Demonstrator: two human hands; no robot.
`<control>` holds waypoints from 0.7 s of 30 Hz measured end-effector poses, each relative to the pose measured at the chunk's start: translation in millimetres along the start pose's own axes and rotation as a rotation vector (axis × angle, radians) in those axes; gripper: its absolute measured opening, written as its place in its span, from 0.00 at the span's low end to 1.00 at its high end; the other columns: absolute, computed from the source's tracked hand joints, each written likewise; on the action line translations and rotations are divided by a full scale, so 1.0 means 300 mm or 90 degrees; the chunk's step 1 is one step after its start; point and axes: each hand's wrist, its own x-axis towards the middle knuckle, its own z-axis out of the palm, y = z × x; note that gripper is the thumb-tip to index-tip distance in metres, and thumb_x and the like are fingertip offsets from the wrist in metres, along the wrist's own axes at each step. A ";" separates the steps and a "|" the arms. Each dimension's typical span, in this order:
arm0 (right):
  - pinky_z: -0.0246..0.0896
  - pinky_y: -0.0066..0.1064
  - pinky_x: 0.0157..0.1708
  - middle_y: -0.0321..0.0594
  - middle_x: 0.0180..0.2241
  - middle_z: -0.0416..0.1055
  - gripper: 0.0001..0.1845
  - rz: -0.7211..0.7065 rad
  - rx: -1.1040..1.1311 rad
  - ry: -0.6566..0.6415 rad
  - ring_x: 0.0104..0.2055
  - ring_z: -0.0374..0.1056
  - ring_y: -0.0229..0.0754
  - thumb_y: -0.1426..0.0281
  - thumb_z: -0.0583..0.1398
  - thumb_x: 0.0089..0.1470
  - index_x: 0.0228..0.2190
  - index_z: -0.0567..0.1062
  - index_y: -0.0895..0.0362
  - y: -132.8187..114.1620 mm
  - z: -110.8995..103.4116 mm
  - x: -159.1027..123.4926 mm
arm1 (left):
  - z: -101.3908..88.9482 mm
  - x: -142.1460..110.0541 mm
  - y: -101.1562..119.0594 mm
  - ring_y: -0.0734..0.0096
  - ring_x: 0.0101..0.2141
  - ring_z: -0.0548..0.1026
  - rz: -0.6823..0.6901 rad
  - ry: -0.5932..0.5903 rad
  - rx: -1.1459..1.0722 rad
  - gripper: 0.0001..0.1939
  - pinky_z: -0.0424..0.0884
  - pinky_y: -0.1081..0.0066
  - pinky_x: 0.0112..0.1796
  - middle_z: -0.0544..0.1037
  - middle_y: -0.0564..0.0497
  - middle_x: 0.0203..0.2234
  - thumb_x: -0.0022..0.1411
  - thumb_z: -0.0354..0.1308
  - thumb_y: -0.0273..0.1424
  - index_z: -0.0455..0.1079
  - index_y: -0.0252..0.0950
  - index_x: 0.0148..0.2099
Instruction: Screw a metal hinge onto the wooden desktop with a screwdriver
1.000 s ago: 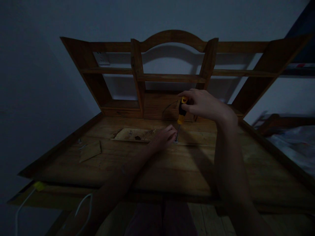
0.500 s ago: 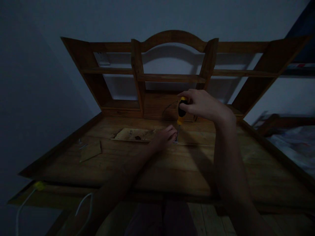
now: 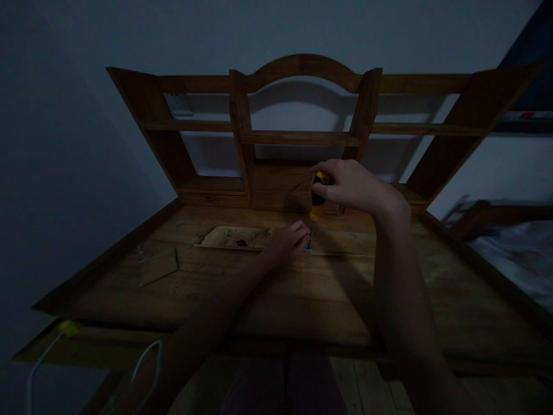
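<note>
My right hand (image 3: 343, 183) is closed around the yellow and black handle of a screwdriver (image 3: 317, 199). The shaft points down at a small metal piece (image 3: 307, 250) on the wooden desktop (image 3: 276, 294). My left hand (image 3: 290, 239) rests low beside the screwdriver tip, its fingers bent together near that metal piece. What those fingers hold, if anything, is hidden in the dim light. Left of this hand, a shallow recess (image 3: 222, 235) with rough, damaged wood and a dark spot runs along the desktop.
A wooden shelf unit (image 3: 302, 137) rises at the back against the wall. A flat wooden piece (image 3: 159, 268) lies on the left, with small bits beside it. White cords (image 3: 41, 360) hang at the front left edge. Plastic-covered bedding (image 3: 518, 253) is at the right.
The screwdriver handle has shifted very slightly, and my right hand's grip is a touch lower. My left hand stays in place.
</note>
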 end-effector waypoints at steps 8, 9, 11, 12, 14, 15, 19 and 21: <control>0.70 0.44 0.54 0.51 0.48 0.84 0.21 0.007 0.004 -0.007 0.52 0.78 0.57 0.60 0.56 0.70 0.52 0.82 0.58 0.012 0.011 0.005 | -0.010 0.001 0.013 0.66 0.42 0.77 -0.019 -0.014 0.020 0.07 0.74 0.67 0.44 0.75 0.48 0.44 0.77 0.52 0.25 0.70 0.38 0.45; 0.69 0.45 0.54 0.51 0.49 0.83 0.21 0.010 0.005 -0.017 0.52 0.78 0.57 0.59 0.56 0.70 0.52 0.81 0.58 0.014 0.013 0.006 | -0.011 0.002 0.014 0.66 0.42 0.76 -0.018 -0.013 0.021 0.07 0.74 0.67 0.44 0.75 0.48 0.44 0.77 0.52 0.25 0.70 0.38 0.45; 0.69 0.45 0.57 0.53 0.54 0.81 0.23 0.013 0.009 -0.034 0.56 0.77 0.59 0.59 0.58 0.67 0.56 0.79 0.59 0.020 0.017 0.009 | -0.010 0.003 0.013 0.66 0.42 0.76 -0.016 -0.012 0.020 0.07 0.74 0.67 0.43 0.75 0.48 0.44 0.76 0.52 0.24 0.70 0.37 0.45; 0.68 0.46 0.59 0.54 0.57 0.80 0.25 0.011 0.013 -0.038 0.59 0.75 0.60 0.60 0.59 0.66 0.58 0.78 0.59 0.023 0.018 0.010 | -0.009 0.003 0.012 0.66 0.42 0.76 -0.011 -0.010 0.018 0.07 0.74 0.67 0.43 0.75 0.48 0.44 0.76 0.52 0.24 0.70 0.37 0.45; 0.65 0.47 0.63 0.56 0.62 0.76 0.29 0.007 0.023 -0.037 0.64 0.72 0.61 0.62 0.60 0.64 0.62 0.75 0.61 0.027 0.019 0.011 | -0.006 0.003 0.009 0.65 0.42 0.76 0.000 -0.004 0.013 0.07 0.74 0.66 0.43 0.75 0.48 0.44 0.76 0.52 0.24 0.70 0.37 0.45; 0.65 0.47 0.64 0.57 0.63 0.75 0.30 0.008 0.025 -0.035 0.65 0.71 0.61 0.62 0.60 0.63 0.63 0.75 0.62 0.028 0.019 0.011 | -0.005 0.002 0.008 0.65 0.42 0.76 0.005 -0.002 0.010 0.07 0.74 0.66 0.43 0.75 0.48 0.44 0.76 0.52 0.24 0.70 0.37 0.45; 0.68 0.46 0.59 0.57 0.58 0.79 0.28 0.028 0.020 -0.041 0.59 0.75 0.60 0.63 0.59 0.65 0.62 0.75 0.62 0.025 0.016 0.006 | -0.004 -0.001 0.006 0.66 0.42 0.77 -0.006 -0.005 0.013 0.07 0.75 0.66 0.43 0.75 0.48 0.45 0.77 0.51 0.25 0.71 0.37 0.46; 0.70 0.45 0.54 0.55 0.53 0.82 0.25 0.041 0.005 -0.040 0.54 0.78 0.60 0.62 0.59 0.66 0.59 0.77 0.60 0.024 0.016 0.005 | -0.004 -0.002 0.005 0.66 0.42 0.77 -0.014 -0.011 0.020 0.07 0.75 0.66 0.43 0.75 0.48 0.45 0.76 0.52 0.25 0.71 0.38 0.46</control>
